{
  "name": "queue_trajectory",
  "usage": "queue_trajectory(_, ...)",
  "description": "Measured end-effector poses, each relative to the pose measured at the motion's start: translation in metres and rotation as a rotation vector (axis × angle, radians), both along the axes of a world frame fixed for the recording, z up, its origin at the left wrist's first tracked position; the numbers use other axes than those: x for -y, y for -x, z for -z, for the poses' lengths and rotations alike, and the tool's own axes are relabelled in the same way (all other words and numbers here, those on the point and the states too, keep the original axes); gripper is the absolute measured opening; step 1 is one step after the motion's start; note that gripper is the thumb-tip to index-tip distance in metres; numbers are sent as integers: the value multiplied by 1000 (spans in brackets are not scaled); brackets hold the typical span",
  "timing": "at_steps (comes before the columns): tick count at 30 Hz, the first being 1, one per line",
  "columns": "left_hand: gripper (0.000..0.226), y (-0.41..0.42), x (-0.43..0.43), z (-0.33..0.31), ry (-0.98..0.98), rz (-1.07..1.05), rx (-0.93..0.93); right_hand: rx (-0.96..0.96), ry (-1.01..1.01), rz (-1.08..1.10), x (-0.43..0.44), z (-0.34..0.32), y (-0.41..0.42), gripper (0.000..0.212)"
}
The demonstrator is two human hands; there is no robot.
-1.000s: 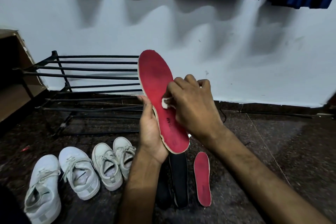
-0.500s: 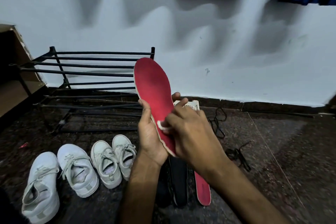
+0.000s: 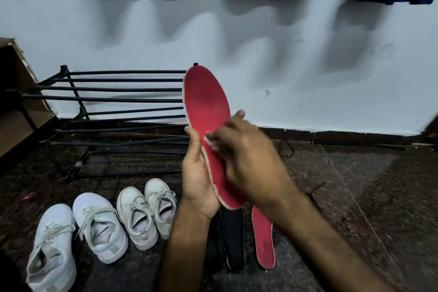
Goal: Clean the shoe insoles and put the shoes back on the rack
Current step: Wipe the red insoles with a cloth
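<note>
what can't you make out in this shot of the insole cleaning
Head view only:
White wad that the right hand pinches against the red insole: motion-blurred, material unclear.
Black pieces on the floor: partly hidden by the left hand and forearm.
Print on the floor insole: too small to read.

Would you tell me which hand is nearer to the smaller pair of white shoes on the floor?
Left. The left hand, holding the red insole, is just right of the smaller shoes; the right hand, pinching a white wad, is farther right, across that insole.
</note>
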State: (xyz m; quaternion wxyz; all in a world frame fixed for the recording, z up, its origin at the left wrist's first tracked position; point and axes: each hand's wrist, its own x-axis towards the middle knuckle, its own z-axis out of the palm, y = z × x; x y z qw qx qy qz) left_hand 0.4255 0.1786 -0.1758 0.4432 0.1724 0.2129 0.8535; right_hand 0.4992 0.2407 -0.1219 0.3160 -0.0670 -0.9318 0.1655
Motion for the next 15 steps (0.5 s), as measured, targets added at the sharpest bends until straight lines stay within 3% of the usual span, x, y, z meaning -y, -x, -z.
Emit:
queue_trajectory(6, 79, 5, -4, 12, -15, 40, -10, 95, 101, -125, 10, 46, -42, 28)
queue_trajectory(11, 70, -13, -10, 9, 44, 61, 82, -65, -61, 14, 0, 22, -20, 4)
queue_trajectory(13, 56, -20, -13, 8, 50, -4, 104, -104, -109, 73, -8, 8, 0, 15)
queue_trajectory(15, 57, -23, -16, 9, 54, 13, 65, -123, -127, 131, -26, -7, 17, 27)
